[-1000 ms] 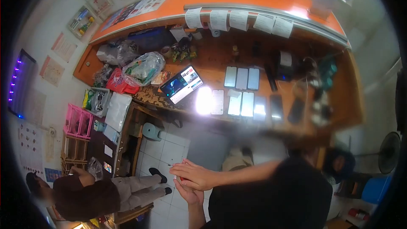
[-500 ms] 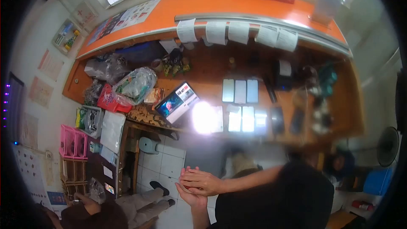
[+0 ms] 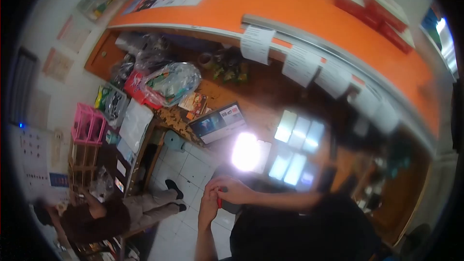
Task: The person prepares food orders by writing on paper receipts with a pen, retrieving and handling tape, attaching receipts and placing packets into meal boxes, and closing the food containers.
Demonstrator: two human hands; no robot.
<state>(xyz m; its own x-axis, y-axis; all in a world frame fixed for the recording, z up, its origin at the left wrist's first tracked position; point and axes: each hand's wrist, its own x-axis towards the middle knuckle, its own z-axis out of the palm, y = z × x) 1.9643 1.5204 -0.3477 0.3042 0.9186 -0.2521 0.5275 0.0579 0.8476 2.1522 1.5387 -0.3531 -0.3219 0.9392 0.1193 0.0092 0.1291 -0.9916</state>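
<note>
My left hand is raised in front of me at the lower middle, its fingers closed. My right hand reaches in from the right and lies clasped over the left one, fingers bent around it. Between the two palms a small red object shows only as a narrow strip; the hands hide the rest and I cannot tell its kind. Beyond the hands, several phones or phone-like panels lie in two rows on the wooden desk. A tablet or laptop screen is lit to their left.
A bright glare covers part of the desk edge. Paper sheets hang from the orange counter. Plastic bags, a pink basket and a grey-blue stool are at left. Another person is at lower left.
The camera view has turned, so the desk appears tilted and shifted. My hands have gone from palm over palm to a closer clasp, with the red object showing at their edge.
</note>
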